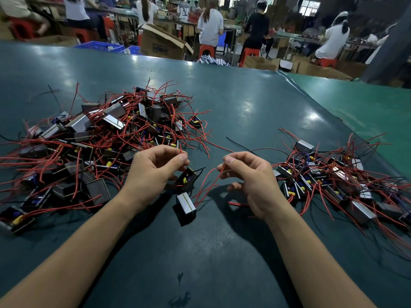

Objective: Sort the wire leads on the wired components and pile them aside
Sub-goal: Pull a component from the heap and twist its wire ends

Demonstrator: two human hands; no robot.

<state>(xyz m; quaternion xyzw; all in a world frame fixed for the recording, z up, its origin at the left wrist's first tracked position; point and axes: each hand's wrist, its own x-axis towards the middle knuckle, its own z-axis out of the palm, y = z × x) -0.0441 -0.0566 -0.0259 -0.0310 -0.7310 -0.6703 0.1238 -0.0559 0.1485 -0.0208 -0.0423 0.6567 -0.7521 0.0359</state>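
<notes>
two bare forearms are being extended from the bottom edge over a dark green table mat (222,252). a thin red wire lead (180,151) is being pinched between thumb and forefinger of the left hand (153,172), its tip poking up above the fingers. a small dark wired component (186,180) with a yellow part is being held up just under that hand, above the mat. another red lead (209,184) is being pinched by thumb and forefinger of the right hand (251,181), the remaining fingers being curled loosely; the lead is curving down toward a second component (186,207), a metal-cased block lying on the mat between the wrists. whether this lead belongs to the held component or to the lying one cannot be told.

a large tangled heap of components (100,138) with red and black leads is being kept to the left, and a smaller, flatter pile (333,181) is lying to the right, near the right hand. a loose black wire (235,142) is lying between the two piles.

beyond the table edge, an open cardboard box (162,44) is showing dark printed lettering, too blurred to be read. a blue crate (100,46) is standing beside it. seated people (210,25) are being seen from behind on red stools (206,51); on one shirt (183,10) a large letter "y" is showing.
</notes>
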